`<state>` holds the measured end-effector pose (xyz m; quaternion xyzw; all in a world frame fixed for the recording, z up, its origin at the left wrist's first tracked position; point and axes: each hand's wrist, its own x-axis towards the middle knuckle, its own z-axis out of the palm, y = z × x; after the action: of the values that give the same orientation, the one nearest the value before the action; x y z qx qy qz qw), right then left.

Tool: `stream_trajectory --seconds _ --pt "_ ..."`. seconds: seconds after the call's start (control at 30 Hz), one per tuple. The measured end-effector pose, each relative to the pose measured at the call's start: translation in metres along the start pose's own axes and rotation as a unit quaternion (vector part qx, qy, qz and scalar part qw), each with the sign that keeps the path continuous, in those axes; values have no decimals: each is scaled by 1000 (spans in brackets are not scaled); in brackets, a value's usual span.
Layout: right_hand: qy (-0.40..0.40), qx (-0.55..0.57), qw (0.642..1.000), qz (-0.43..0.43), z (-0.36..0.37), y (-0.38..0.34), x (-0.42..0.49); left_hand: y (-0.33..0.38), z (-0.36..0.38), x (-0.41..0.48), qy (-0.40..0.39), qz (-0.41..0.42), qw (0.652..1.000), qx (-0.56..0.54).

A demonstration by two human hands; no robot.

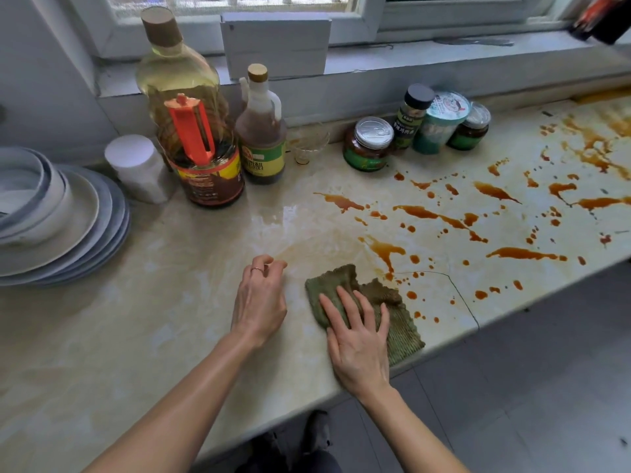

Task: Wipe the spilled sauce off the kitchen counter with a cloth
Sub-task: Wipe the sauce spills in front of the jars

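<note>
A pale marble-look counter [143,336] runs under a window sill, with grey floor tile below its front edge; it is a working kitchen ledge, and everything not needed is pushed to the back wall. At about nine o'clock from the hands a stack of plates [58,230] sits near the left end, well apart from the mess; at roughly eleven o'clock stand a white tub [136,167], a big oil bottle [177,73], a dark sauce bottle with an orange spout [205,165] and a vinegar bottle [261,131], close together against the wall, presumably parked there to leave the front free for wiping. The left hand [261,300] rests on bare counter, fingers loosely curled and gripping nothing; I take it as a brace while the other arm works. Just beside it, at three o'clock, the right hand [358,339] lies flat with fingers spread, pressing the green knitted cloth [399,329] down rather than pinching it; a flat palm spreads pressure for a sweep. The cloth sits at the front edge, one corner overhanging, touching the nearest drops. From one to three o'clock the brown sauce spill [505,216] streaks away to the right, untouched; a cluster of jars [368,145] stands behind it at one o'clock; most of the job looks ahead.
</note>
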<state>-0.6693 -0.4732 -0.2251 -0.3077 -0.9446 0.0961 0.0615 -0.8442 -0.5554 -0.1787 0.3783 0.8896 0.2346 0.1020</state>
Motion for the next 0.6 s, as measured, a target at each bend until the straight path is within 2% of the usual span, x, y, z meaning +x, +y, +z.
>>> stream_trajectory --seconds 0.13,0.23,0.3,0.47,0.6 --pt "-5 -2 996 -89 0 3 -15 7 6 -2 -6 6 1000 12" --pt "-4 2 992 -123 -4 26 -12 19 12 1 -15 11 1000 19" --pt "3 -3 994 -109 -7 48 -6 25 17 1 -24 7 999 25" --pt "18 -6 1000 -12 -18 90 13 38 33 -4 -45 -8 998 52" --pt "17 4 1000 -15 -15 81 6 40 43 -8 -44 -23 996 78"
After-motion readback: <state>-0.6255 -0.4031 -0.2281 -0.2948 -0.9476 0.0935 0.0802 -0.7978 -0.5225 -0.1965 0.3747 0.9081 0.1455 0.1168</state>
